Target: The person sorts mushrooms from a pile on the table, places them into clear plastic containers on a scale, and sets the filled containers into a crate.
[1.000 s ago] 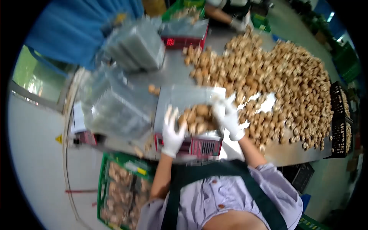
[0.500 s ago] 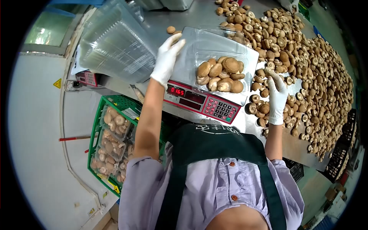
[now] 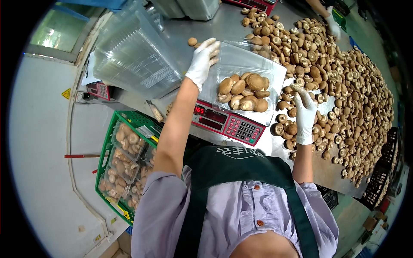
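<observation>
1. Mushrooms [image 3: 129, 139] show at the near left, inside clear lidded boxes in a green crate [image 3: 101, 172] that stands beside the table.
2. On the left of the steel table [image 3: 183, 32], a tall stack of clear trays [image 3: 133, 60] leans to one side, one nested in another. A slim tool [image 3: 155, 111] with a pale handle lies just to its near side.
3. Right of the stack is the left hand [image 3: 204, 61], in a white glove. Its fingers are spread well apart, with nothing visible in its hold. It is just beside the left edge of the scale; whether it touches the plate I cannot tell.
4. In the middle is the scale [image 3: 234, 129], with a red front and lit red digits partly behind the left forearm.
5. On its plate rests an open tray [image 3: 226, 72] holding a small pile of mushrooms, most with brown caps up.
6. Further right, the right hand [image 3: 304, 114], also gloved, is at the left side of the heap with fingers loosely bent. I cannot tell whether it grips a mushroom.
7. Beyond it, at the far right, a co-worker's gloved hand [image 3: 333, 25] is at the heap's far edge.
8. The large loose heap [image 3: 344, 96] covers the right of the table, with black crates [image 3: 388, 146] past its right edge.
</observation>
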Tool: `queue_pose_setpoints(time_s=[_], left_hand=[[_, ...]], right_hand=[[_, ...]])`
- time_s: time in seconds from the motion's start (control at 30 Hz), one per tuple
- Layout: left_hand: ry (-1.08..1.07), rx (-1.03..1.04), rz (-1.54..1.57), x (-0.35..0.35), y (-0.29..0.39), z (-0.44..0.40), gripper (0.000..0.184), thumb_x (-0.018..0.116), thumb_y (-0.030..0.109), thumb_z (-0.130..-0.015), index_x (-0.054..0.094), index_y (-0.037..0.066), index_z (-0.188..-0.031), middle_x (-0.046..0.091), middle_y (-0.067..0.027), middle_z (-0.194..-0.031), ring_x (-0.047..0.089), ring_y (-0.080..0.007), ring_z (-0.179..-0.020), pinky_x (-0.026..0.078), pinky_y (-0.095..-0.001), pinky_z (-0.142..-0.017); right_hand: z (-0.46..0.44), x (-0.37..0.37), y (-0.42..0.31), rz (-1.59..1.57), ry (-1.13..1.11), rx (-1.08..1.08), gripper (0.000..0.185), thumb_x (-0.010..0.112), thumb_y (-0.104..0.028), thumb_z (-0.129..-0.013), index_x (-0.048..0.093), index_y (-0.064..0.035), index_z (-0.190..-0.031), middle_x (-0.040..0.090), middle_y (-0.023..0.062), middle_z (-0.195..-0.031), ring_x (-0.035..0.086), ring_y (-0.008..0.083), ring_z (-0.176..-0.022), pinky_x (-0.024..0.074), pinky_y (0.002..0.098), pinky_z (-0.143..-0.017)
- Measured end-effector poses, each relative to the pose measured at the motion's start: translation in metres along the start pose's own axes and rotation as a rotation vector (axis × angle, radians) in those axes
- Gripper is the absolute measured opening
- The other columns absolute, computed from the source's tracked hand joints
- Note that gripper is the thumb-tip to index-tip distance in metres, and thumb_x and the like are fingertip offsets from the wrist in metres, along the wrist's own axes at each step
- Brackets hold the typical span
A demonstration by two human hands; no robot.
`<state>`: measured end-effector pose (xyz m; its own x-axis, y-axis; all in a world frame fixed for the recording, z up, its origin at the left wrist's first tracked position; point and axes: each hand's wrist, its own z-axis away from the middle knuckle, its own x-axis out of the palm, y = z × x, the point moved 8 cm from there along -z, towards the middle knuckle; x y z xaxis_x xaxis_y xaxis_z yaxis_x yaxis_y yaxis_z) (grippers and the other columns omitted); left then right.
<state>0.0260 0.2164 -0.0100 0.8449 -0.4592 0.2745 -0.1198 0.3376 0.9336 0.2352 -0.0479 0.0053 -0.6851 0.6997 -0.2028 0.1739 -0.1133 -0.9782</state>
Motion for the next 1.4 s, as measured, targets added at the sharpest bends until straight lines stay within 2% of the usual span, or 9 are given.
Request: queue_pose_setpoints(time_s=[0.23,0.33,0.37,0.43,0.5,0.7,0.9,1.2,1.4], left_hand=[[-0.001,0.423,-0.170,-0.004,0.050,0.076,0.046,0.037,0.034,-0.099,0.050,-0.002,-0.125,0.062,-0.0137,-0.112,0.058,-0.0180,-0.104,0.040,-0.0322,-0.094],[0.047,0.545,-0.671,0.001,0.037,0.125,0.029,0.066,0.009,-0.082,0.061,-0.001,-0.109,0.064,-0.0097,-0.099,0.060,-0.0196,-0.096,0.046,-0.0305,-0.085],[0.041,0.641,-0.908,0.009,0.034,0.138,0.037,0.069,0.010,-0.079,0.059,0.000,-0.114,0.061,-0.0134,-0.106,0.058,-0.0252,-0.100,0.044,-0.0335,-0.089],[0.084,0.422,-0.870,-0.005,-0.002,0.146,0.048,0.068,0.013,-0.082,0.051,0.000,-0.125,0.056,-0.0154,-0.115,0.055,-0.0268,-0.106,0.041,-0.0355,-0.094],[0.012,-0.063,-0.368,-0.025,-0.054,0.149,0.036,0.059,0.014,-0.091,0.050,0.001,-0.123,0.061,-0.0040,-0.088,0.055,-0.0078,-0.066,0.044,-0.0203,-0.054],[0.045,-0.130,-0.242,-0.025,-0.063,0.145,0.015,0.050,0.011,-0.094,0.048,0.002,-0.105,0.063,-0.0101,-0.074,0.057,-0.0127,-0.050,0.044,-0.0214,-0.042],[0.136,-0.030,-0.162,-0.016,-0.064,0.143,0.009,0.043,0.000,-0.092,0.042,0.004,-0.100,0.059,-0.0102,-0.068,0.051,-0.0116,-0.043,0.037,-0.0207,-0.035],[-0.097,0.093,-0.248,-0.011,-0.045,0.151,0.029,0.055,-0.004,-0.083,0.043,-0.001,-0.109,0.060,-0.0120,-0.090,0.063,-0.0161,-0.074,0.051,-0.0228,-0.060],[-0.068,0.686,-0.670,0.000,-0.012,0.180,0.061,0.073,0.008,-0.076,0.042,0.000,-0.128,0.054,-0.0105,-0.120,0.056,-0.0200,-0.106,0.048,-0.0342,-0.089]], right_hand=[[0.007,0.000,-0.009,-0.078,-0.010,0.015,0.021,0.056,-0.008,-0.092,0.063,-0.0014,-0.110,0.065,0.0048,-0.103,0.060,0.0113,-0.092,0.0475,0.0232,-0.082],[0.016,-0.003,0.002,0.239,-0.114,0.209,0.033,0.061,-0.023,-0.088,0.062,-0.0014,-0.113,0.066,0.0109,-0.103,0.062,0.0185,-0.092,0.0486,0.0290,-0.083],[0.018,-0.002,-0.004,0.527,-0.146,-0.148,0.046,0.064,-0.035,-0.082,0.061,-0.0010,-0.113,0.066,0.0150,-0.097,0.064,0.0268,-0.087,0.0492,0.0353,-0.081],[0.028,0.010,0.000,0.472,-0.278,-0.014,0.055,0.065,-0.043,-0.077,0.061,-0.0018,-0.113,0.065,0.0201,-0.096,0.063,0.0308,-0.086,0.0487,0.0390,-0.081],[0.035,0.031,0.010,0.283,-0.512,0.103,0.053,0.064,-0.049,-0.078,0.064,-0.0030,-0.104,0.067,0.0173,-0.091,0.065,0.0269,-0.079,0.0504,0.0372,-0.074],[0.047,0.050,0.017,-0.121,-0.526,0.421,0.017,0.062,-0.014,-0.086,0.058,0.0009,-0.094,0.068,0.0079,-0.079,0.065,0.0128,-0.068,0.0518,0.0242,-0.061],[0.039,0.053,0.031,-0.034,-0.402,0.261,0.011,0.060,-0.005,-0.084,0.057,0.0005,-0.094,0.063,0.0027,-0.076,0.059,0.0087,-0.070,0.0472,0.0213,-0.064],[0.047,0.035,-0.019,0.197,-0.372,-0.266,0.017,0.062,-0.017,-0.084,0.056,-0.0069,-0.096,0.061,0.0148,-0.079,0.060,0.0300,-0.071,0.0490,0.0355,-0.064],[0.049,0.053,-0.058,0.678,-0.345,-0.727,0.025,0.066,-0.011,-0.069,0.060,-0.0108,-0.094,0.058,0.0101,-0.087,0.057,0.0301,-0.080,0.0473,0.0378,-0.070]])
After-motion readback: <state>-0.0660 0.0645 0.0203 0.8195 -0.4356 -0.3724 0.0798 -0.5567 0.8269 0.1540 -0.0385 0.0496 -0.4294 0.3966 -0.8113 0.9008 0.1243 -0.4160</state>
